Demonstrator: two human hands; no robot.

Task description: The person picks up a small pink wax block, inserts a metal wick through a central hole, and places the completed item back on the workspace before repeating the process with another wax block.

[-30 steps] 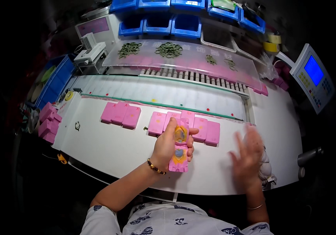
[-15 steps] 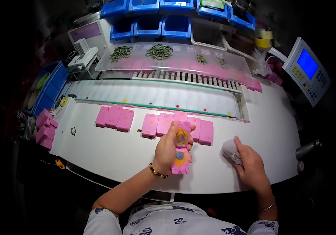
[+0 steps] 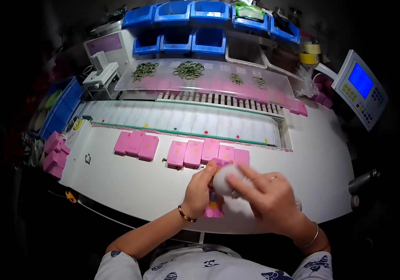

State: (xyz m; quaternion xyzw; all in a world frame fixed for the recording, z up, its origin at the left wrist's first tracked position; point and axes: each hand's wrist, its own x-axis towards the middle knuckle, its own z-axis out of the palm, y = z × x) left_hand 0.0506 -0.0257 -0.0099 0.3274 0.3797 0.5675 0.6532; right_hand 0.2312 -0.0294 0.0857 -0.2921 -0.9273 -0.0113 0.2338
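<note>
My left hand (image 3: pixel 197 190) is closed around an opened pink rubber mould (image 3: pixel 214 212), with yellow and grey-blue patches on its inner face. In my right hand (image 3: pixel 273 199) is a pale, rounded cloth pouch (image 3: pixel 223 180), bunched up in the fingers. The pouch is over the mould's upper part and hides it; motion blurs the pouch and fingers, so I cannot tell whether they touch. Just beyond my hands stands a row of pink mould blocks (image 3: pixel 193 154) with red markings.
Three more pink blocks (image 3: pixel 135 144) lie to the left. Behind them runs a long glass-edged white panel (image 3: pixel 186 119), then a translucent sheet (image 3: pixel 214 79) bearing green ring-shaped pieces (image 3: pixel 188 70). Blue bins (image 3: pixel 209 41) line the back. A control panel (image 3: pixel 361 88) with a blue screen stands right.
My right hand has carried the cloth pouch leftward from the table's right side to the opened mould. My left hand keeps hold of the mould, slightly lower in the picture.
</note>
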